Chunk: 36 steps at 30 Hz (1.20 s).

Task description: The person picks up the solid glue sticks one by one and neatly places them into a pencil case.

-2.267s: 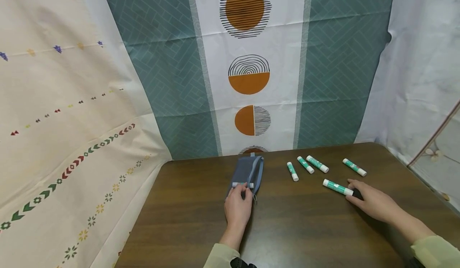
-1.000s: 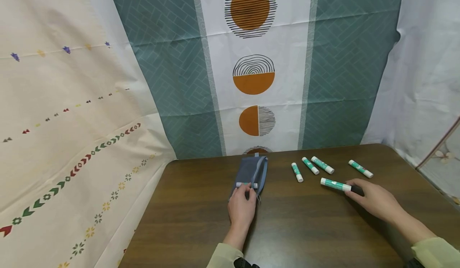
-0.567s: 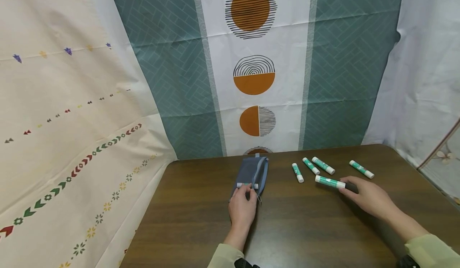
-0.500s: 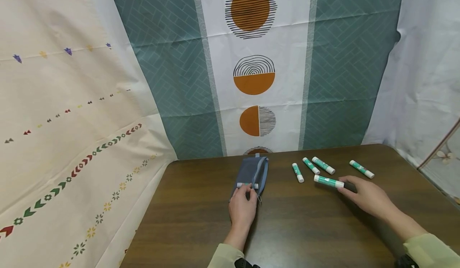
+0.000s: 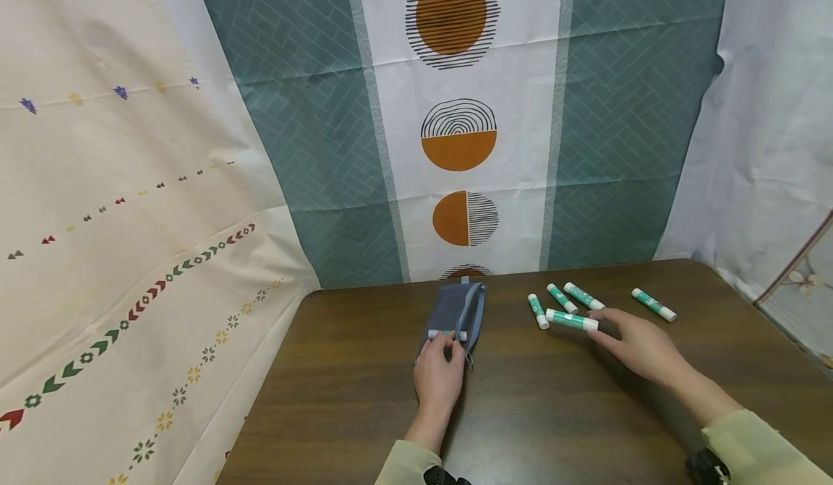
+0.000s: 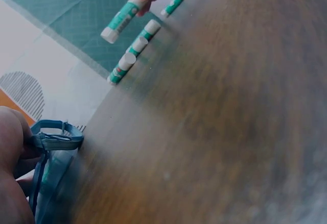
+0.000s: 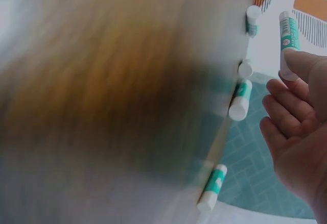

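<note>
My right hand (image 5: 641, 344) pinches one end of a white-and-green glue stick (image 5: 572, 320) between thumb and index finger, holding it above the table; the right wrist view shows that glue stick (image 7: 288, 38) with the other fingers spread below. My left hand (image 5: 440, 376) grips the near end of a blue-grey zip pouch (image 5: 446, 308), whose zipper edge stands apart. A glue stick (image 5: 463, 336) lies crosswise at the left fingertips, partly hidden; whether it is in or on the pouch I cannot tell. In the left wrist view the pouch (image 6: 56, 140) is partly covered by the left hand.
Beyond the held one, several glue sticks lie on the brown table (image 5: 364, 369): one (image 5: 538, 311) at left, two close together (image 5: 562, 298), and another (image 5: 654, 305) farther right. Patterned cloths (image 5: 319, 145) hang behind and beside the table.
My right hand has carried its glue stick leftward and slightly away, toward the pouch and past the loose sticks. The left hand stays at the pouch.
</note>
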{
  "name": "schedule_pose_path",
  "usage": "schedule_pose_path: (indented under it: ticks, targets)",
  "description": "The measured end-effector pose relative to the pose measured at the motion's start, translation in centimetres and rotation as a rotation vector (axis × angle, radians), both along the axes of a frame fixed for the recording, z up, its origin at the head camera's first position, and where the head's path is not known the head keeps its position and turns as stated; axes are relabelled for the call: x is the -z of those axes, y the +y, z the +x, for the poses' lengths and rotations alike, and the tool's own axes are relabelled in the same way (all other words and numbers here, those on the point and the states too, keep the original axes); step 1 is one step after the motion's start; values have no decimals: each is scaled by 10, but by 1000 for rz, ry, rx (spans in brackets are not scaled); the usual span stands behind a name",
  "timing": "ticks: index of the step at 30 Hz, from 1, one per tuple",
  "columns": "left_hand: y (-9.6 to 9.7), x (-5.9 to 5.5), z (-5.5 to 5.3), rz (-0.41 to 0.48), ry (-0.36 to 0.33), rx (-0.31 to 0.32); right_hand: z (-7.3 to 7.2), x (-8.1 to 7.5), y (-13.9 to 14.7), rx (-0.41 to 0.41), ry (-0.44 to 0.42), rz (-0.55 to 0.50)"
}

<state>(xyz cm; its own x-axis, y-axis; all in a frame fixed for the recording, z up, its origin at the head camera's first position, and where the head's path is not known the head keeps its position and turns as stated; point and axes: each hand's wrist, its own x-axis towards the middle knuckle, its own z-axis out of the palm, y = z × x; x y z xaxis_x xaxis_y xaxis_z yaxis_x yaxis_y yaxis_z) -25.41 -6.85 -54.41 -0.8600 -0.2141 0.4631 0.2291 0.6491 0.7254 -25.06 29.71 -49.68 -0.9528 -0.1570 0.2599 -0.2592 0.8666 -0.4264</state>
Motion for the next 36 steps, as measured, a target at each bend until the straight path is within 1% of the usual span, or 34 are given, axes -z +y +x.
schedule_pose_path:
  ticks: [4, 14, 19, 24, 30, 36]
  targets:
    - [-1, -3, 1, -5, -25, 2, -4, -2, -10, -9, -2, -16]
    - [-4, -1, 4, -7, -28, 8, -11, -7, -35, -36, 1, -38]
    - [-4, 0, 2, -24, -21, 17, -18, -8, -46, -49, -8, -45]
    - [-4, -1, -1, -52, -14, 34, -23, -9, -58, -59, 9, -49]
    - [-2, -3, -1, -88, 11, 28, -28, -9, -73, -83, 15, -57]
    - [0, -5, 0, -70, -10, 24, -36, -7, -91, -88, -4, -35]
